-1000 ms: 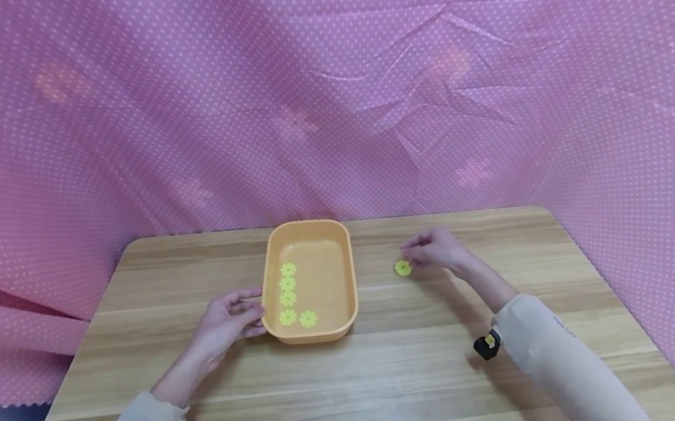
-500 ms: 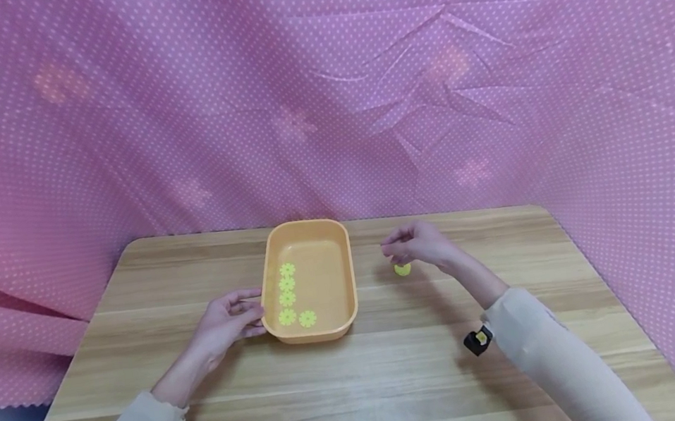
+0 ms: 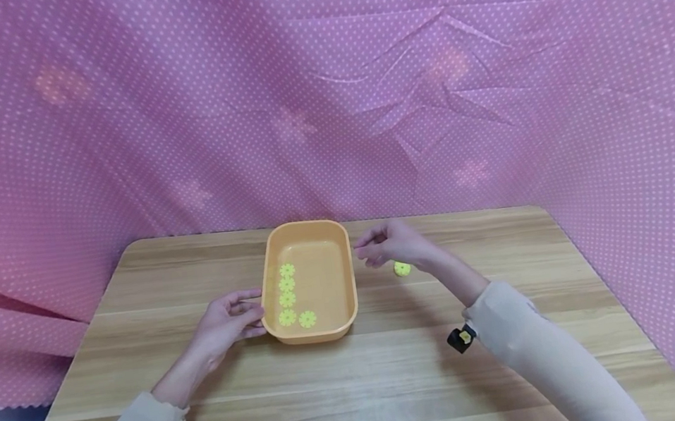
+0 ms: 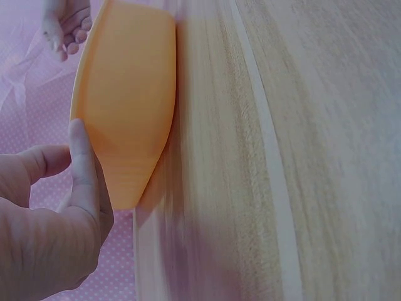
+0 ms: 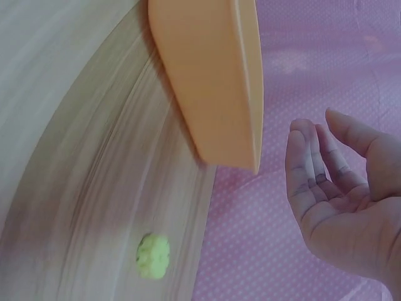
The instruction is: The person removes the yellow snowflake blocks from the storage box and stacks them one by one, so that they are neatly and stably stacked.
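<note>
Orange tray [image 3: 324, 269], smooth, round-cornered, left hand [image 3: 226, 322] loose-fingered against it, right hand [image 3: 394, 243] curved, grip unclear

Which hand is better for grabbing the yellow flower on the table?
Probably the right hand: it's close to that yellow flower. The left hand is over on the other side of the tray, touching it, so it would have to reach across.

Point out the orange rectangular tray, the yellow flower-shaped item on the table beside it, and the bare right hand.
Orange rectangular tray [image 3: 324, 276], head view: bare inside floor.
Yellow flower-shaped item [image 3: 402, 269], head view: top face.
Bare right hand [image 5: 341, 210], right wrist view: palm.
</note>
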The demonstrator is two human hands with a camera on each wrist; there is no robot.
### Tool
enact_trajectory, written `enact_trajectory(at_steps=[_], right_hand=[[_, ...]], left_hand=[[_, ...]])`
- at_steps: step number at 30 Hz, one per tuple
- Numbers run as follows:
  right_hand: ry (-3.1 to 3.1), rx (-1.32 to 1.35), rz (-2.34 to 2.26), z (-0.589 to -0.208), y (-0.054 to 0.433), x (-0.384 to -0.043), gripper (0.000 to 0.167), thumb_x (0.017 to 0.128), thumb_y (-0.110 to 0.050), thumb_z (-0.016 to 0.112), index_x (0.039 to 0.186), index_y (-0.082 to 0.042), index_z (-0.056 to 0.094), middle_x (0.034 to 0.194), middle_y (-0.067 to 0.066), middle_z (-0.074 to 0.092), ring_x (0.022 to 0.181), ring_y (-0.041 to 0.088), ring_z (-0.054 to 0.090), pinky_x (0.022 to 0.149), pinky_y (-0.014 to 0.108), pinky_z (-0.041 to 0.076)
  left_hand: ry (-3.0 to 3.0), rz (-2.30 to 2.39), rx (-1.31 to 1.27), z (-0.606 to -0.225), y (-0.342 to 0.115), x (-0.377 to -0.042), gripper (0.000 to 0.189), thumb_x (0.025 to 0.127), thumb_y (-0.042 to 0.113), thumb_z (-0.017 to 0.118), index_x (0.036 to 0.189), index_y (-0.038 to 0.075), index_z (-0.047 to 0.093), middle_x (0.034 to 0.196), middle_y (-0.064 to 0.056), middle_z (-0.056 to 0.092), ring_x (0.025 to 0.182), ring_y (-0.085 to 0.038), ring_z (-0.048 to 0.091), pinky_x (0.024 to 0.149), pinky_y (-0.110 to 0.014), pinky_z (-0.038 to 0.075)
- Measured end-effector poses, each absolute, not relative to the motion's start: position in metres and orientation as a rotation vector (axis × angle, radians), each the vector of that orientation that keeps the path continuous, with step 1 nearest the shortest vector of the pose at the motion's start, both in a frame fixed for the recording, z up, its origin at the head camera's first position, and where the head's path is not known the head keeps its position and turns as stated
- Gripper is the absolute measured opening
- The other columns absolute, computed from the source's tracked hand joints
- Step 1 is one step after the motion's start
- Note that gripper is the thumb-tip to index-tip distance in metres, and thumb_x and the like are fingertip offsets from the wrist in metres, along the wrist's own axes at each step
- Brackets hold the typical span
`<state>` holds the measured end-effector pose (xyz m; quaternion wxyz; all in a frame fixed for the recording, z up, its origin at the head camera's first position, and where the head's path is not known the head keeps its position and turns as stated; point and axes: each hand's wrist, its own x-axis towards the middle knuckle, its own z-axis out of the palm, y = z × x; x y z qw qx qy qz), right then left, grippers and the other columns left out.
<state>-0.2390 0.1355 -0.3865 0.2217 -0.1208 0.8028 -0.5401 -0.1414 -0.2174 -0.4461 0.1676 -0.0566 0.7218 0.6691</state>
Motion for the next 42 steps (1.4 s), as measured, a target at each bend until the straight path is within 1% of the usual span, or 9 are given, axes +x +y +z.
enact_trajectory(at_steps=[3,6,14,26,29,31,36,39,42], right_hand=[[2.215,-0.354,-1.482,-0.384,0.126,-0.239,0.028,0.096,-0.011,0.077,0.117,0.006,0.073,0.105,0.023,0.076,0.078,0.016,0.074,0.085,0.040,0.072],[2.219,-0.383,-1.466,-0.383,0.117,-0.239,0.025,0.095,-0.012,0.077,0.115,0.004,0.074,0.103,0.021,0.077,0.084,0.026,0.077,0.083,0.038,0.072],[2.165,-0.447,-1.435,-0.385,0.090,-0.237,0.023,0.095,-0.010,0.077,0.114,0.003,0.074,0.101,0.014,0.078,0.097,0.042,0.077,0.089,0.046,0.071],[2.111,-0.528,-1.357,-0.401,0.054,-0.247,0.026,0.095,-0.010,0.077,0.116,0.005,0.074,0.109,0.024,0.078,0.104,0.051,0.073,0.093,0.055,0.069],[2.104,-0.553,-1.322,-0.408,0.047,-0.250,0.027,0.095,-0.009,0.076,0.117,0.006,0.073,0.112,0.030,0.076,0.102,0.048,0.075,0.090,0.048,0.071],[2.099,-0.566,-1.302,-0.411,0.043,-0.251,0.027,0.094,-0.007,0.077,0.117,0.007,0.074,0.111,0.033,0.075,0.092,0.041,0.077,0.085,0.042,0.072],[2.122,-0.604,-1.220,-0.421,0.033,-0.255,0.021,0.091,-0.007,0.080,0.108,0.005,0.077,0.095,0.029,0.077,0.069,0.013,0.072,0.075,0.034,0.072],[2.116,-0.621,-1.169,-0.427,0.028,-0.258,0.019,0.091,-0.006,0.080,0.106,0.005,0.077,0.089,0.023,0.078,0.067,0.012,0.070,0.073,0.033,0.072],[2.095,-0.660,-1.117,-0.429,0.024,-0.259,0.017,0.091,-0.004,0.078,0.106,0.006,0.077,0.084,0.018,0.078,0.066,0.012,0.067,0.067,0.026,0.068]], left_hand=[[2.051,1.905,-0.167,-0.446,-0.217,-0.142,0.054,0.103,0.000,0.062,0.152,-0.009,0.042,0.114,-0.013,0.067,0.089,-0.013,0.074,0.087,-0.025,0.070],[2.051,1.905,-0.170,-0.445,-0.217,-0.142,0.054,0.103,0.000,0.062,0.152,-0.009,0.042,0.114,-0.013,0.067,0.089,-0.013,0.074,0.086,-0.025,0.070],[2.049,1.900,-0.175,-0.445,-0.218,-0.144,0.054,0.103,0.001,0.062,0.152,-0.009,0.043,0.114,-0.013,0.067,0.088,-0.013,0.074,0.086,-0.025,0.070],[2.046,1.897,-0.167,-0.445,-0.222,-0.152,0.052,0.103,0.001,0.062,0.152,-0.009,0.043,0.115,-0.014,0.067,0.089,-0.014,0.074,0.086,-0.026,0.070],[2.047,1.895,-0.172,-0.445,-0.222,-0.152,0.053,0.103,0.001,0.062,0.152,-0.008,0.043,0.116,-0.014,0.067,0.090,-0.015,0.074,0.086,-0.026,0.070],[2.047,1.895,-0.173,-0.445,-0.222,-0.152,0.053,0.103,0.000,0.062,0.152,-0.008,0.043,0.116,-0.015,0.067,0.090,-0.015,0.074,0.086,-0.026,0.070],[2.047,1.901,-0.161,-0.446,-0.222,-0.152,0.053,0.103,0.000,0.062,0.152,-0.009,0.043,0.116,-0.015,0.068,0.090,-0.015,0.075,0.086,-0.026,0.070],[2.044,1.904,-0.153,-0.446,-0.222,-0.153,0.053,0.103,0.000,0.062,0.152,-0.009,0.043,0.115,-0.014,0.068,0.090,-0.015,0.075,0.086,-0.026,0.070],[2.041,1.907,-0.147,-0.447,-0.222,-0.153,0.053,0.103,0.000,0.062,0.152,-0.010,0.043,0.115,-0.015,0.068,0.090,-0.015,0.075,0.086,-0.026,0.070]])
